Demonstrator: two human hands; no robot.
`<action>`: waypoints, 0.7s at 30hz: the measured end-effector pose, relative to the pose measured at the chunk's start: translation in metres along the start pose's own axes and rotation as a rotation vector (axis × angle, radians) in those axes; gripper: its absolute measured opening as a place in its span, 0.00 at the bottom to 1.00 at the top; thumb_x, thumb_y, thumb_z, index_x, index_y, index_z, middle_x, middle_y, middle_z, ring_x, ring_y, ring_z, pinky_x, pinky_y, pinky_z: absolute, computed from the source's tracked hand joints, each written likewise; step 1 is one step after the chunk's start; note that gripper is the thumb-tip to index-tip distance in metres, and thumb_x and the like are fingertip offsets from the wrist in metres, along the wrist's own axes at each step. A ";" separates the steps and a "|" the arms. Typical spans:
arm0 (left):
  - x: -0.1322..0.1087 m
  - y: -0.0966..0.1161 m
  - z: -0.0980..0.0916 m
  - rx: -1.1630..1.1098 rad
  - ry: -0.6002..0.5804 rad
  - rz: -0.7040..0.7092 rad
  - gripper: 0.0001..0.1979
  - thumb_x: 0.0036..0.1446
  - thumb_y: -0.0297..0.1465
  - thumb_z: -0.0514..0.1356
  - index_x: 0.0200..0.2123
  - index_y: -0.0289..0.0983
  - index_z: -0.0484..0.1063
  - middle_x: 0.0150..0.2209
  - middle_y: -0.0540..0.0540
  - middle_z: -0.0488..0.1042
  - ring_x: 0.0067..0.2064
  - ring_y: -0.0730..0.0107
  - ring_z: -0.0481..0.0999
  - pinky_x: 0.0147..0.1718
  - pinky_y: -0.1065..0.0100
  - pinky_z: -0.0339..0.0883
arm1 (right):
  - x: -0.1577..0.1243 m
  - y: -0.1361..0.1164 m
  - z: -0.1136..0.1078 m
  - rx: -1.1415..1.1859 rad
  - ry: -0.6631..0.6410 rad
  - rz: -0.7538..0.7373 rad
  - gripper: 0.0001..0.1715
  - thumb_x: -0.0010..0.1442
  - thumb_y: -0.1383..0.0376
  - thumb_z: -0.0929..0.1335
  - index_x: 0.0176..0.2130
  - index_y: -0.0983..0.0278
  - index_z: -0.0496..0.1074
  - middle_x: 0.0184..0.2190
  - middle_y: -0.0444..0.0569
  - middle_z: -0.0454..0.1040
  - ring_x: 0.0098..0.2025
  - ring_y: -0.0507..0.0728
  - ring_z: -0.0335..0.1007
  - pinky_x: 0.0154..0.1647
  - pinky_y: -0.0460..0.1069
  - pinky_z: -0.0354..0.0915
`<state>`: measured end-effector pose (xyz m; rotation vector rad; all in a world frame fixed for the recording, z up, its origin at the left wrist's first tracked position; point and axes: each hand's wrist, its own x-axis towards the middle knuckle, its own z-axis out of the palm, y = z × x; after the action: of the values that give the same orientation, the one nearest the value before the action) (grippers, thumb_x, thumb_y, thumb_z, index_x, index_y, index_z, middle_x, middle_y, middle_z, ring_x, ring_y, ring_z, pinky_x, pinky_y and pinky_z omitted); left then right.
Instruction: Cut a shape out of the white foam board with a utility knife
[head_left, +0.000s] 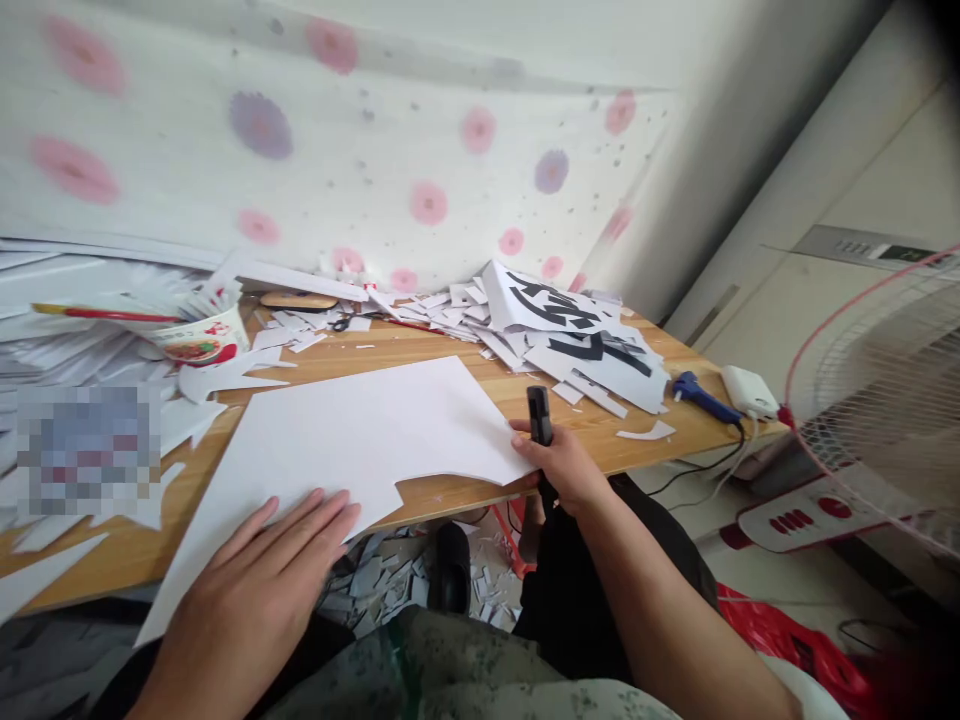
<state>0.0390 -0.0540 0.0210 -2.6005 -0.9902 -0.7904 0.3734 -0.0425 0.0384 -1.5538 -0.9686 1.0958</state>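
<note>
A large sheet of white foam board (360, 430), with a notched and curved near edge, lies on the wooden table and juts out over its front. My left hand (274, 560) rests flat on the board's near left part, fingers stretched out. At the board's right corner, my right hand (562, 465) is closed around a black utility knife (538, 412), which stands roughly upright. The thumb and a finger of that hand also touch the board's edge. No blade can be made out.
White offcuts (450, 315) and printed sheets (592, 345) pile up at the back right. A paper tub (206, 345) stands left among cut pieces. A blue glue gun (705, 400), a white power adapter (750, 392) with cables and a fan (885, 400) are right. Scraps (390, 580) cover the floor.
</note>
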 end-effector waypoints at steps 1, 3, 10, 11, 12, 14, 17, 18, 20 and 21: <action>-0.002 0.009 -0.004 -0.031 0.038 -0.048 0.18 0.59 0.30 0.57 0.52 0.48 0.70 0.51 0.48 0.76 0.50 0.56 0.76 0.59 0.52 0.57 | -0.001 0.001 0.002 0.082 0.005 0.017 0.33 0.43 0.59 0.74 0.48 0.70 0.73 0.20 0.41 0.68 0.20 0.50 0.61 0.21 0.45 0.57; -0.009 0.033 -0.009 -0.205 0.110 -0.141 0.12 0.55 0.27 0.61 0.43 0.46 0.76 0.40 0.48 0.80 0.41 0.61 0.78 0.47 0.60 0.67 | -0.003 0.000 0.003 0.192 0.040 0.019 0.35 0.39 0.62 0.75 0.47 0.71 0.73 0.18 0.38 0.66 0.18 0.48 0.57 0.19 0.44 0.54; -0.014 0.082 0.034 -1.785 -0.176 -0.986 0.21 0.52 0.51 0.61 0.34 0.38 0.75 0.31 0.47 0.75 0.27 0.72 0.73 0.28 0.70 0.68 | -0.005 -0.007 -0.005 0.367 0.073 0.075 0.29 0.35 0.66 0.77 0.41 0.68 0.76 0.19 0.41 0.68 0.17 0.47 0.58 0.15 0.43 0.53; -0.010 0.079 0.040 -1.926 0.000 -1.118 0.22 0.50 0.51 0.62 0.38 0.40 0.75 0.33 0.48 0.76 0.29 0.72 0.74 0.30 0.68 0.70 | -0.006 -0.008 -0.006 0.373 0.082 0.081 0.28 0.35 0.66 0.77 0.40 0.68 0.77 0.19 0.41 0.68 0.16 0.47 0.58 0.14 0.43 0.53; -0.005 0.076 0.043 -2.011 0.102 -1.165 0.22 0.49 0.50 0.64 0.40 0.39 0.74 0.35 0.47 0.76 0.30 0.72 0.74 0.30 0.68 0.70 | -0.007 -0.009 -0.006 0.377 0.091 0.089 0.27 0.35 0.66 0.76 0.40 0.68 0.77 0.19 0.41 0.68 0.16 0.47 0.58 0.14 0.43 0.54; 0.006 0.070 0.043 -2.132 0.164 -1.139 0.25 0.47 0.49 0.66 0.42 0.37 0.74 0.37 0.46 0.76 0.31 0.70 0.75 0.30 0.66 0.73 | -0.008 -0.010 -0.007 0.380 0.095 0.101 0.27 0.35 0.66 0.76 0.39 0.68 0.77 0.18 0.41 0.68 0.16 0.48 0.58 0.14 0.44 0.54; 0.018 0.062 0.038 -2.226 0.110 -1.048 0.32 0.42 0.52 0.68 0.44 0.35 0.74 0.44 0.41 0.77 0.35 0.62 0.78 0.32 0.60 0.75 | -0.008 -0.010 -0.008 0.377 0.087 0.085 0.27 0.34 0.66 0.76 0.39 0.68 0.76 0.17 0.41 0.67 0.16 0.48 0.58 0.15 0.44 0.53; 0.021 0.060 0.036 -2.226 0.120 -1.068 0.32 0.42 0.52 0.67 0.44 0.35 0.74 0.44 0.39 0.77 0.36 0.61 0.78 0.32 0.59 0.76 | -0.008 -0.009 -0.009 0.371 0.084 0.071 0.27 0.35 0.66 0.76 0.39 0.68 0.76 0.17 0.40 0.67 0.16 0.48 0.57 0.15 0.44 0.53; 0.026 0.056 0.035 -2.188 0.154 -1.193 0.28 0.48 0.51 0.64 0.43 0.34 0.75 0.41 0.38 0.79 0.34 0.61 0.79 0.31 0.60 0.76 | -0.006 -0.007 -0.010 0.356 0.078 0.039 0.28 0.35 0.65 0.76 0.40 0.68 0.76 0.17 0.40 0.66 0.17 0.47 0.57 0.16 0.44 0.52; 0.028 0.054 0.035 -2.155 0.162 -1.271 0.23 0.51 0.47 0.64 0.42 0.33 0.75 0.38 0.38 0.80 0.32 0.62 0.79 0.29 0.62 0.76 | -0.005 -0.006 -0.010 0.347 0.072 0.022 0.28 0.35 0.65 0.76 0.41 0.68 0.76 0.18 0.40 0.67 0.17 0.47 0.57 0.17 0.44 0.52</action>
<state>0.1069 -0.0647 0.0066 -1.6571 -2.5496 -3.9626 0.3813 -0.0486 0.0465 -1.3120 -0.6730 1.1468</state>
